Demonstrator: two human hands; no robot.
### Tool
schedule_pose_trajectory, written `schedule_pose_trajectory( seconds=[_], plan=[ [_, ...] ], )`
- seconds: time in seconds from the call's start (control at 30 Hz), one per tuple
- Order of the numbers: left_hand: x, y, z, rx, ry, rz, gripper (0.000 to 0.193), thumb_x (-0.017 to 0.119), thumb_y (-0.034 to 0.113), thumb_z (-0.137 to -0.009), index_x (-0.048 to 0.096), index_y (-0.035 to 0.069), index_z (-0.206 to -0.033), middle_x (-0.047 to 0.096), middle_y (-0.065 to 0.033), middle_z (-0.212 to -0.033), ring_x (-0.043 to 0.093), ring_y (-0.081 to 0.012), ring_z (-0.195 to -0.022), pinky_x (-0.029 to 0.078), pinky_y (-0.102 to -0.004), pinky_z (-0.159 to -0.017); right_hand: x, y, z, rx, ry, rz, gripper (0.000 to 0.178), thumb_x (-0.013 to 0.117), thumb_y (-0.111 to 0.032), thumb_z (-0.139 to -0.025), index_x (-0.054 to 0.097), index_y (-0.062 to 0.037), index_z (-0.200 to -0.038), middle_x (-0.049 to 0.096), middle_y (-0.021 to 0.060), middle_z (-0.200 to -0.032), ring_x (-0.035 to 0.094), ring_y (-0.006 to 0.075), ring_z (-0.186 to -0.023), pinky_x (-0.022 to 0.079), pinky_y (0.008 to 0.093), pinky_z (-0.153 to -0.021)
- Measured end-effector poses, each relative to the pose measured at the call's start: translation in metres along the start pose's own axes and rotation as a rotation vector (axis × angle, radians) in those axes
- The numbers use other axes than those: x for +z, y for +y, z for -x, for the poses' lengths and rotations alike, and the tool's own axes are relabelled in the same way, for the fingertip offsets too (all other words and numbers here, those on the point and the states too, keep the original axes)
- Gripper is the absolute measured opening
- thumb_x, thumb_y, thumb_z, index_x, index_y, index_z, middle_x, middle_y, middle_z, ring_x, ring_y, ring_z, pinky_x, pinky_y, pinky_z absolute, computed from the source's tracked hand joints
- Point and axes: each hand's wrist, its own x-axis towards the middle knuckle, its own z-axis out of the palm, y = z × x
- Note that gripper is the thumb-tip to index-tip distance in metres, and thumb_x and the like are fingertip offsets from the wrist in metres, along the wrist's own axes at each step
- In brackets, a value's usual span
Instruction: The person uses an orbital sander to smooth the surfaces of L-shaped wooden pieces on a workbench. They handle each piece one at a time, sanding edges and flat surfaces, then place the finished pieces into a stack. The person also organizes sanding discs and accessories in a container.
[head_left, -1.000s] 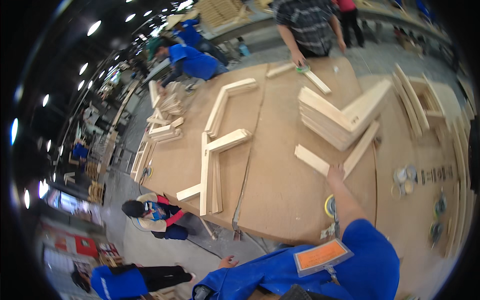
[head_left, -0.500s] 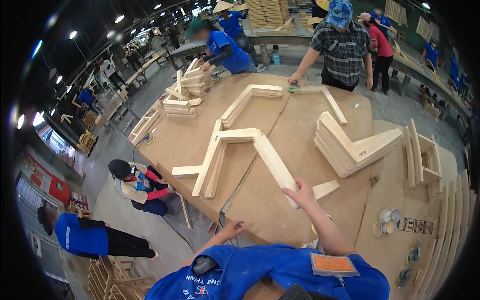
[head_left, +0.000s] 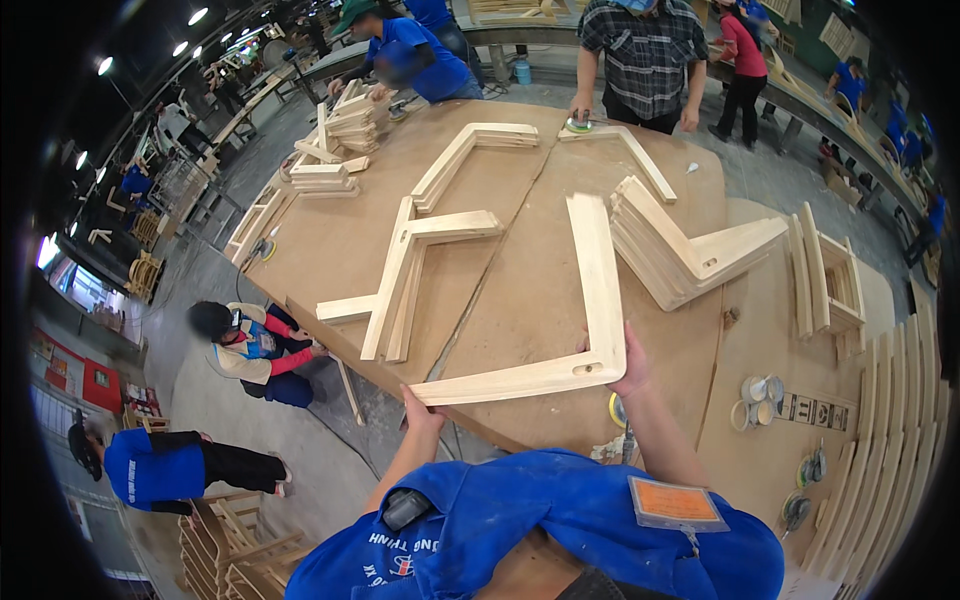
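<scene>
An L-shaped pale wooden frame piece (head_left: 602, 290) is held in front of me over the near part of the table. My right hand (head_left: 634, 366) grips it at the corner, beside a small slot in the wood. At the far left end of its lower arm, my left hand (head_left: 422, 408) has its fingers closed round the tip. The other arm of the piece points away from me. Just right of it lies a stack of similar L-shaped pieces (head_left: 665, 255). More wooden pieces (head_left: 395, 280) lie to the left, one resting across others.
Across the brown-topped table (head_left: 530, 255), a person in a plaid shirt (head_left: 640, 60) works a green sander (head_left: 578, 125) against another L-shaped piece. Someone crouches (head_left: 262, 350) by the left edge. Cups (head_left: 757, 400), sanders (head_left: 797, 510) and long wooden slats (head_left: 880, 450) are at my right.
The L-shaped piece has been picked up and turned, its corner now toward me. My right hand moved to that corner. My left hand, free before, has taken one end. The view has shifted slightly.
</scene>
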Motion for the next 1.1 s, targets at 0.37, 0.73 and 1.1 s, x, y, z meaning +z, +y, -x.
schedule_pose_trajectory(
  seconds=[0.37,0.73,1.1],
  plan=[
    [-0.049,0.011,-0.044,0.094,0.034,-0.051,0.058,0.039,0.053,-0.093,0.040,0.010,-0.132,0.047,-0.0109,-0.130,0.046,-0.0293,-0.120,0.037,-0.0468,-0.102,-0.147,0.016,0.057,0.476,0.798,2.372,0.066,0.068,-0.043,-0.076,0.045,-0.0151,-0.131,0.042,0.0163,-0.133,0.051,0.0373,-0.111,0.044,0.0462,-0.088],
    [-0.114,-0.003,-0.065,-0.206,0.182,-0.295,0.063,0.042,0.054,-0.092,0.035,0.009,-0.136,0.037,-0.0124,-0.137,0.035,-0.0299,-0.129,0.027,-0.0455,-0.108,-0.130,0.045,0.103,0.354,1.079,2.026,0.076,0.069,-0.015,-0.075,0.030,-0.0292,-0.139,0.036,0.0219,-0.129,0.051,0.0392,-0.109,0.047,0.0447,-0.087],
    [-0.125,-0.002,-0.076,-0.271,0.192,-0.400,0.056,0.045,0.048,-0.093,0.039,0.006,-0.130,0.044,-0.0141,-0.129,0.041,-0.0309,-0.121,0.030,-0.0467,-0.104,-0.089,0.102,0.009,0.304,0.469,2.294,0.067,0.065,-0.009,-0.074,0.042,-0.0344,-0.132,0.040,0.0187,-0.122,0.058,0.0408,-0.092,0.050,0.0457,-0.079]
  ],
)
